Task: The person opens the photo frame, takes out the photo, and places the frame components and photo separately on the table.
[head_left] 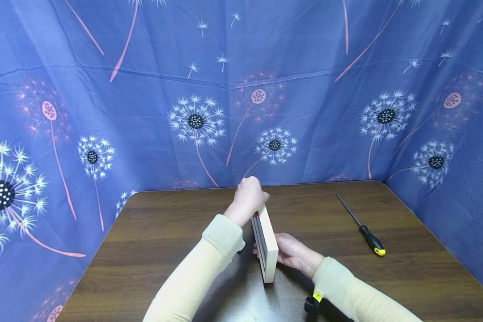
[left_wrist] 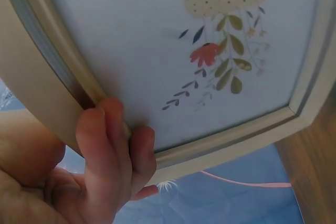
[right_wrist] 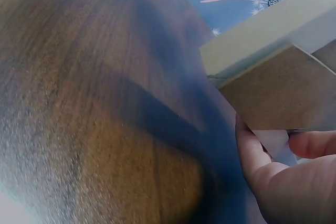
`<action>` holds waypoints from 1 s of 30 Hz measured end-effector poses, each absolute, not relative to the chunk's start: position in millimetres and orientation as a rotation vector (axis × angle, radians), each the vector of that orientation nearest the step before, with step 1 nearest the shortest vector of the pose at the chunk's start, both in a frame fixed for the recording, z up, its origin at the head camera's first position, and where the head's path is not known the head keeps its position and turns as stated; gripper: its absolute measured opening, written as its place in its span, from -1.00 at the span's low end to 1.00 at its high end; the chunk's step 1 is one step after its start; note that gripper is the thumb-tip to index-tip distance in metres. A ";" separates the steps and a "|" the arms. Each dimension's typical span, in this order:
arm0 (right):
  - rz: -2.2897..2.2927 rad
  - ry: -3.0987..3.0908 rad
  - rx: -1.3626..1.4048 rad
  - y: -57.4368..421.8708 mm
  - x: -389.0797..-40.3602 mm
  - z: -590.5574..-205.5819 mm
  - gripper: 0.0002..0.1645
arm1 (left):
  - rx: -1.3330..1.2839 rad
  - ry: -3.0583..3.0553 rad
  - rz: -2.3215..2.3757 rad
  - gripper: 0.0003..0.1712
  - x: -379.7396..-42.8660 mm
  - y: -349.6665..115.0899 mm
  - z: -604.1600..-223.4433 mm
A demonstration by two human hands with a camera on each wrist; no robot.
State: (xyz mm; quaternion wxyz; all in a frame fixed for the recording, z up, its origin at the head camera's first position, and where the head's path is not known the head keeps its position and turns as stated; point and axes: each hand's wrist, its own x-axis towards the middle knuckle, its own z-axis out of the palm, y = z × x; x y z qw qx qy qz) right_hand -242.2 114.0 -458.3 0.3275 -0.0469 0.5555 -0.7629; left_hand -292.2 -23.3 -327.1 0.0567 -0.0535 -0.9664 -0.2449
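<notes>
A pale picture frame (head_left: 270, 250) stands tilted on its edge above the table, seen nearly side-on in the head view. Its front shows a white print (left_wrist: 131, 40) with a red flower and green leaves, upside down in the left wrist view. My left hand (head_left: 249, 197) grips the frame's far upper corner, fingers curled over the front moulding. Lower down, my right hand (head_left: 294, 252) holds the near side from the right, fingertips showing past the frame's left. A brown backing board (right_wrist: 283, 93) sits askew at the back, right above my right thumb and fingers (right_wrist: 310, 145).
A screwdriver (head_left: 370, 237) with a black and yellow handle lies on the right of the brown wooden table (head_left: 165, 237). Behind the table hangs a blue dandelion-patterned cloth (head_left: 145, 112). A black device with a yellow tag (head_left: 317, 297) is at my right wrist.
</notes>
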 end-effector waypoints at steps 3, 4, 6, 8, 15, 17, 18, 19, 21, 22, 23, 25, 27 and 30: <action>-1.988 1.486 -0.115 117.0 -242.7 -456.9 -0.52 | -0.173 -2.925 -0.828 -0.75 -292.1 -25.8 -327.0; -1.988 1.495 -0.118 118.1 -242.7 -456.9 -0.55 | -0.177 -2.918 -0.849 -0.74 -292.1 -26.7 -327.6; -1.987 1.522 -0.131 120.7 -243.1 -456.9 -0.62 | -0.182 -2.901 -0.886 -0.74 -292.6 -29.4 -328.9; -1.990 1.554 -0.141 123.1 -244.0 -456.9 -0.66 | -0.182 -2.880 -0.909 -0.74 -293.2 -32.9 -330.4; -1.973 1.693 -0.150 130.6 -245.3 -455.8 -0.66 | -0.156 -2.872 -0.956 -0.75 -295.0 -45.9 -335.5; -1.970 1.733 -0.135 132.6 -245.1 -455.8 -0.65 | -0.149 -2.885 -1.012 -0.74 -294.6 -48.8 -338.4; -1.970 1.751 -0.126 133.8 -245.2 -455.9 -0.64 | -0.144 -2.892 -1.036 -0.73 -294.5 -50.4 -340.0; -1.967 1.773 -0.119 134.9 -245.4 -456.3 -0.63 | -0.140 -2.896 -1.060 -0.72 -294.4 -52.0 -341.7; -1.960 1.818 -0.105 137.4 -245.9 -456.5 -0.60 | -0.140 -2.903 -1.101 -0.71 -294.4 -55.3 -345.1; -1.958 1.837 -0.097 138.6 -246.1 -456.4 -0.58 | -0.139 -2.905 -1.126 -0.71 -294.6 -56.9 -347.1; -1.954 1.855 -0.094 139.7 -246.2 -456.2 -0.56 | -0.144 -2.904 -1.128 -0.71 -294.8 -58.5 -349.0; -1.942 1.887 -0.094 142.1 -246.6 -455.9 -0.51 | -0.159 -2.899 -1.148 -0.73 -295.3 -61.8 -352.4; -1.937 1.906 -0.097 143.9 -246.6 -455.1 -0.49 | -0.164 -2.895 -1.182 -0.76 -295.8 -64.7 -355.8; -1.928 1.941 -0.077 146.1 -247.1 -454.8 -0.46 | -0.178 -2.889 -1.252 -0.72 -296.2 -68.6 -360.6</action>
